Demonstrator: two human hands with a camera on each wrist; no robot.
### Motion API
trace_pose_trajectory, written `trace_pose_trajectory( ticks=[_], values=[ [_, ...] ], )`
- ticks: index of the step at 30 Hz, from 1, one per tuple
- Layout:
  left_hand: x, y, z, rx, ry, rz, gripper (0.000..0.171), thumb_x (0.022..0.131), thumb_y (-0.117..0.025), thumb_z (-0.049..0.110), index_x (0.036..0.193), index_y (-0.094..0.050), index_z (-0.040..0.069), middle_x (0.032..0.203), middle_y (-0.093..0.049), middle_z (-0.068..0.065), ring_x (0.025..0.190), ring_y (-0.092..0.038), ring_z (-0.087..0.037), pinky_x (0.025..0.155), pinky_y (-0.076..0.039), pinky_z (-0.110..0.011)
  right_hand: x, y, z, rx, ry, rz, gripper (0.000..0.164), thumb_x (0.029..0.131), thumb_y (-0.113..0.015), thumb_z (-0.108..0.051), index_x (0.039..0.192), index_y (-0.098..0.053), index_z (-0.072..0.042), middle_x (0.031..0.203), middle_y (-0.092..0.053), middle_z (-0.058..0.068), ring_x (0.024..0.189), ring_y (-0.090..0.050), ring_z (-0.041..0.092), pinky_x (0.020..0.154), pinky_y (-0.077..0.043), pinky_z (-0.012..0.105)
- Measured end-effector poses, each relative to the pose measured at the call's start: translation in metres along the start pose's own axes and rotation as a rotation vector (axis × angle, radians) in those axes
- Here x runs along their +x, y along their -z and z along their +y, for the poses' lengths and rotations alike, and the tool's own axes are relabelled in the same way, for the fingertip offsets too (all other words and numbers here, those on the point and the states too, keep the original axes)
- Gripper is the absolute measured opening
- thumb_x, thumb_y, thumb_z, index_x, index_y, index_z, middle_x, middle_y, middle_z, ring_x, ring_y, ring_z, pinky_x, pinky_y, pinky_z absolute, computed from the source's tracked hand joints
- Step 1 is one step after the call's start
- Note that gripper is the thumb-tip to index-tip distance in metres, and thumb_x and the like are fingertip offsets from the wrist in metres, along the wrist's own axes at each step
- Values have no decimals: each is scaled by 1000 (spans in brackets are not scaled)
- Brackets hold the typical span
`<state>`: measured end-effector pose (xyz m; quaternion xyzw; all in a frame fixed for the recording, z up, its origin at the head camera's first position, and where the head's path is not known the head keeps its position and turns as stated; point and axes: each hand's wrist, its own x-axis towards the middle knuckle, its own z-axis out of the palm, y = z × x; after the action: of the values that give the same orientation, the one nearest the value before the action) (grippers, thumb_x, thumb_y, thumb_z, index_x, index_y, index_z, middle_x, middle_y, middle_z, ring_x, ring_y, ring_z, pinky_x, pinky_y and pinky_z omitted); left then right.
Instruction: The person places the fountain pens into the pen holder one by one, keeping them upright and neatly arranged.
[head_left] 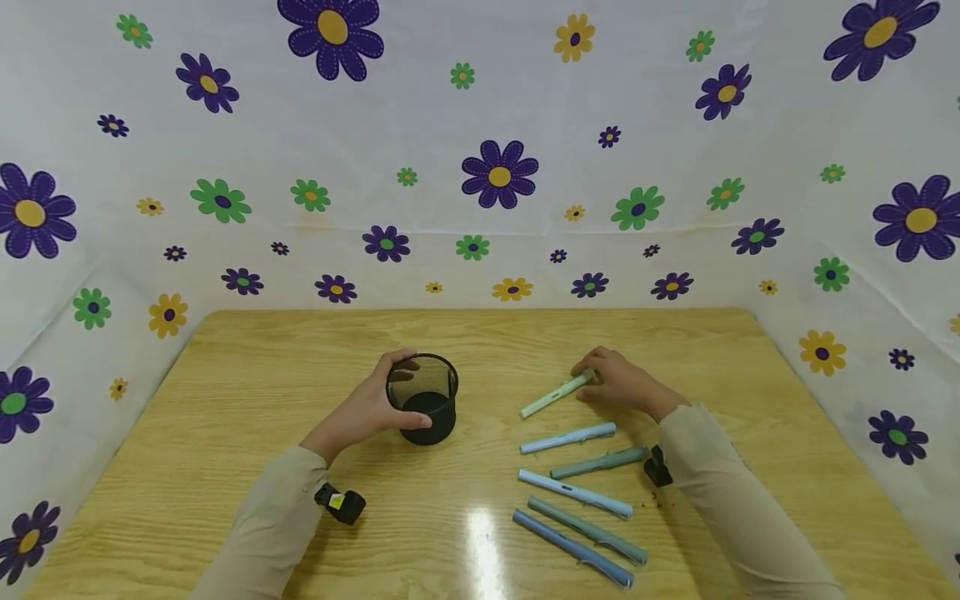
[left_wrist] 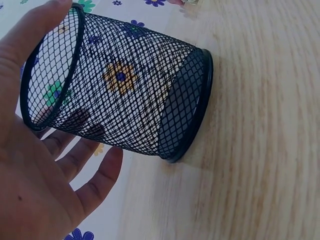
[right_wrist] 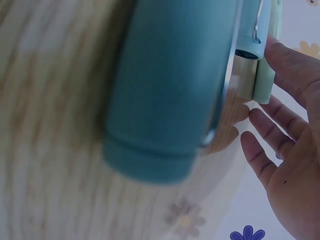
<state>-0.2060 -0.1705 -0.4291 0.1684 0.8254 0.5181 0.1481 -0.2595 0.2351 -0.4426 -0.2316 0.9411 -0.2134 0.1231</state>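
My left hand (head_left: 367, 408) grips a black wire-mesh pen holder (head_left: 442, 425) near its rim, thumb on the near side and fingers round the far side. In the left wrist view the holder (left_wrist: 130, 85) has a solid band at its base, and no pens show in it. On the right, a light green pen (head_left: 555, 396) lies slanted on the table. My right hand (head_left: 622, 383) pinches its right end between thumb and fingers. The right wrist view shows the thumb against this pen (right_wrist: 264, 82), with the other fingers (right_wrist: 260, 155) loosely bent and part of the grip hidden.
Several more pens lie in a fan nearer me: a light blue pen (head_left: 567, 438), a dark green pen (head_left: 598, 462), a pale blue pen (head_left: 575, 493), a grey-green pen (head_left: 587, 530) and a blue pen (head_left: 573, 548). Flowered cloth (head_left: 420, 108) surrounds the wooden table (head_left: 225, 433).
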Motion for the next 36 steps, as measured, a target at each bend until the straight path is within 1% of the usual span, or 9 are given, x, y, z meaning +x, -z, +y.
trace_pose_trajectory(
  ticks=[3, 6, 10, 13, 20, 23, 28, 34, 36],
  values=[
    [0, -1, -1, -12, -2, 0, 100, 74, -84, 32, 149, -20, 18, 148, -35, -14, 138, -33, -37, 108, -34, -56, 0, -2, 1, 6, 13, 12, 28, 91, -67, -18, 114, -66, -2, 115, -56, 19, 106, -52, 34, 91, -44, 50],
    [-1, -3, -3, -13, -9, 3, 101, 74, -84, 32, 150, -20, 16, 147, -35, -14, 138, -34, -37, 108, -34, -57, -1, -3, 1, 5, 11, 22, 24, 91, -67, -16, 110, -67, -2, 112, -56, 18, 103, -53, 32, 90, -45, 49],
    [-1, -4, -5, -10, -15, 1, 102, 74, -84, 32, 150, -19, 14, 147, -35, -14, 138, -34, -38, 108, -33, -58, -2, -4, 0, 6, -6, 21, 20, 91, -66, -15, 107, -67, -3, 111, -56, 17, 102, -53, 32, 90, -46, 49],
    [-1, -4, -5, -9, -14, 2, 101, 75, -84, 32, 150, -19, 16, 147, -35, -14, 138, -34, -37, 107, -34, -57, -1, -3, -1, 1, -17, 21, 17, 91, -66, -16, 105, -67, -5, 110, -57, 16, 102, -53, 32, 89, -46, 49],
    [2, -2, -7, 1, -2, -2, 101, 75, -83, 34, 150, -18, 19, 148, -34, -12, 139, -33, -36, 108, -33, -57, -2, -1, -2, -41, -18, 16, 17, 91, -67, -19, 103, -66, -7, 108, -60, 13, 102, -54, 31, 90, -46, 50],
    [2, -2, -7, -2, -9, -5, 101, 75, -83, 34, 150, -18, 18, 148, -34, -12, 139, -33, -36, 108, -33, -57, -3, 1, -3, -47, -10, 15, 18, 90, -68, -20, 102, -66, -6, 107, -61, 12, 101, -55, 31, 90, -46, 50],
    [1, -1, -6, -1, -13, -3, 102, 75, -83, 34, 150, -17, 14, 148, -34, -12, 138, -33, -36, 108, -33, -57, -3, 2, -5, -30, 8, 3, 20, 90, -69, -21, 101, -65, -5, 102, -62, 11, 97, -58, 27, 87, -48, 47],
    [0, -1, -3, -4, 0, -3, 101, 74, -84, 33, 150, -18, 19, 148, -34, -11, 139, -33, -36, 107, -34, -57, -6, 3, -9, 18, 9, 4, 22, 89, -70, -23, 100, -63, -5, 101, -63, 10, 94, -58, 24, 86, -49, 44],
    [0, -1, -2, -4, -9, -4, 101, 74, -84, 33, 150, -18, 19, 148, -34, -13, 138, -33, -37, 107, -34, -57, -6, 3, -11, 43, 9, 13, 21, 89, -70, -21, 100, -63, -5, 100, -63, 10, 93, -58, 23, 85, -49, 43]
  ],
)
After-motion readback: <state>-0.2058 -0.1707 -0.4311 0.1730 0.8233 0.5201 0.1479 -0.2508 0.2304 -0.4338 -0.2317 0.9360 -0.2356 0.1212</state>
